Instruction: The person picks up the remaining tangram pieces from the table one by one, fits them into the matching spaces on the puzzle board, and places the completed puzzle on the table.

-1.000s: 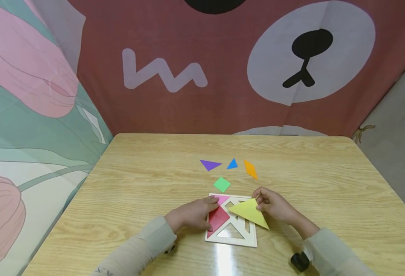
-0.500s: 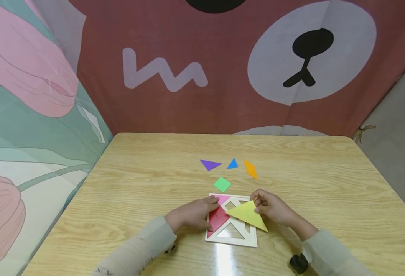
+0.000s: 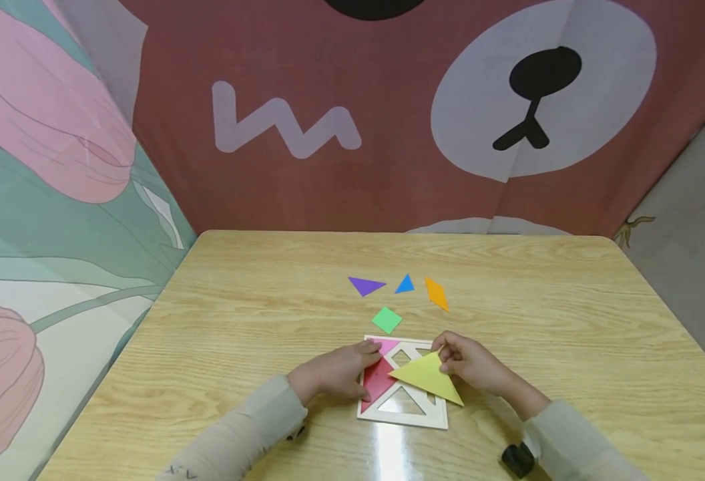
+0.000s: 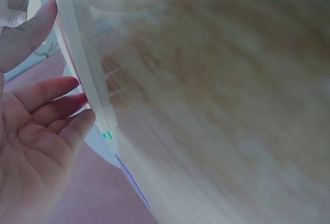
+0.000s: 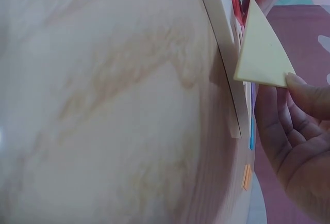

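Observation:
A flat whitish puzzle board (image 3: 434, 419) with cut-out shapes lies on the table in the head view. Its left part holds a red triangle (image 3: 378, 382) and a pink triangle (image 3: 391, 345). My left hand (image 3: 336, 371) rests on the board's left edge, fingertips touching the pink and red pieces. Between thumb and fingers, my right hand (image 3: 474, 365) pinches a large yellow triangle (image 3: 427, 377) by its right edge. In the right wrist view that yellow triangle (image 5: 263, 53) is tilted above the board (image 5: 227, 43). It hides some of the cut-outs.
Beyond the board lie a green square (image 3: 386, 320), a purple triangle (image 3: 366, 286), a blue triangle (image 3: 405, 285) and an orange parallelogram (image 3: 436, 294). They rest on the wooden table (image 3: 256, 300). A patterned cloth (image 3: 304, 194) hangs behind the table's far edge.
My right hand has carried the yellow triangle slightly left and toward me over the board; its left tip now overlaps the red triangle's edge. The left hand has stayed put.

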